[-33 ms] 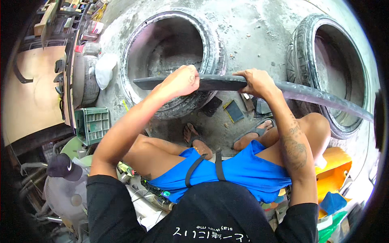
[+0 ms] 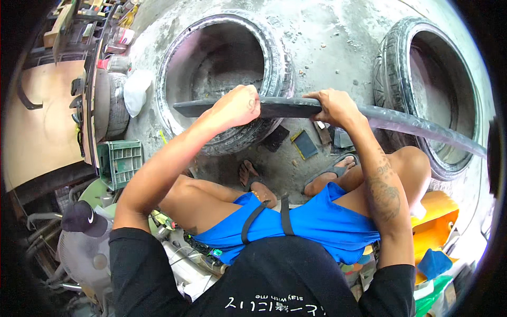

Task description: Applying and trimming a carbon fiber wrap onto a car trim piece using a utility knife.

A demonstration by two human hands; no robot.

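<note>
A long dark curved strip [image 2: 280, 107] runs across the middle of the view, reaching toward the right rim. My left hand [image 2: 237, 105] is closed in a fist over its left part; what lies inside the fingers is hidden. My right hand [image 2: 332, 108] grips the strip farther right, fingers over its upper edge. Behind and below the strip is a dusty tyre [image 2: 222, 140] on the floor. A second tyre [image 2: 388, 68] stands at the right, with the strip passing across it.
At left are a pale board [image 2: 45, 116], a green crate [image 2: 120, 164], a white bag [image 2: 137, 92] and a fan [image 2: 92, 259] with a black cap [image 2: 79, 216] on it. Small dark pieces [image 2: 305, 145] lie between my feet and the tyres. A yellow container [image 2: 430, 232] is at lower right.
My left forearm and elbow have shifted very slightly leftward; otherwise hands, strip and tyres look the same.
</note>
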